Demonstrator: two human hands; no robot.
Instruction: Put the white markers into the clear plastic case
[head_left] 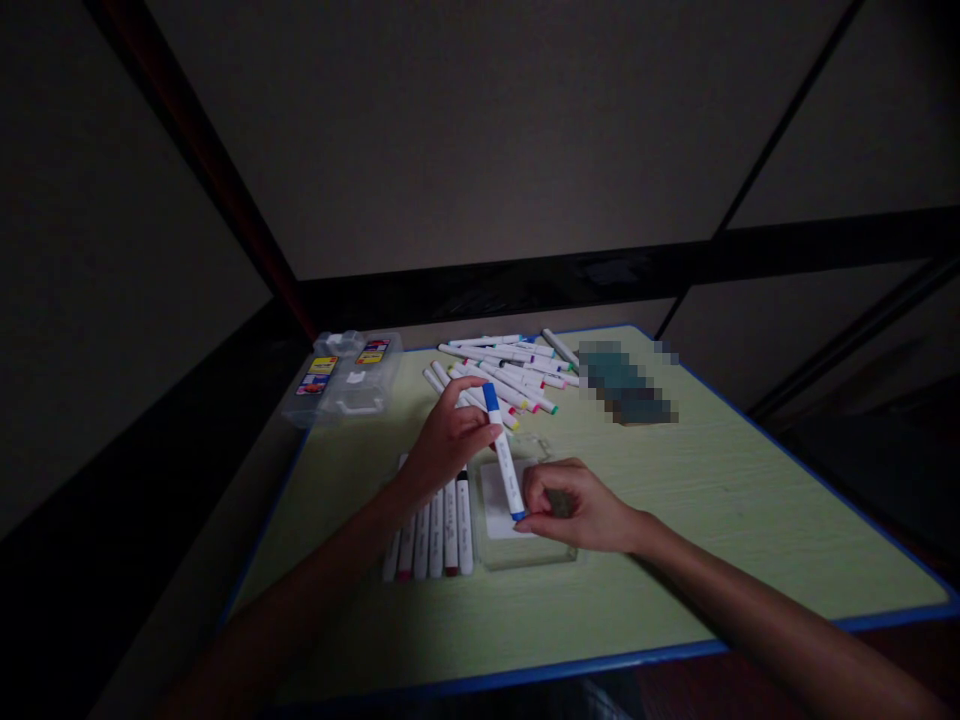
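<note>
Blue-capped marker (505,468) tilts over a clear case (517,553), pinched near its top by the left hand (450,435); the right hand (576,505) seemingly pinches its bottom.

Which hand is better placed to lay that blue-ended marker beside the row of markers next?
Probably the left hand: it grips the blue-ended marker near its upper end and is closer to the row of markers. The right hand, at the marker's lower end, sits farther away.

Blue-capped marker (508,472): lettering too small to read. Teal object (619,378) pixelated.
</note>
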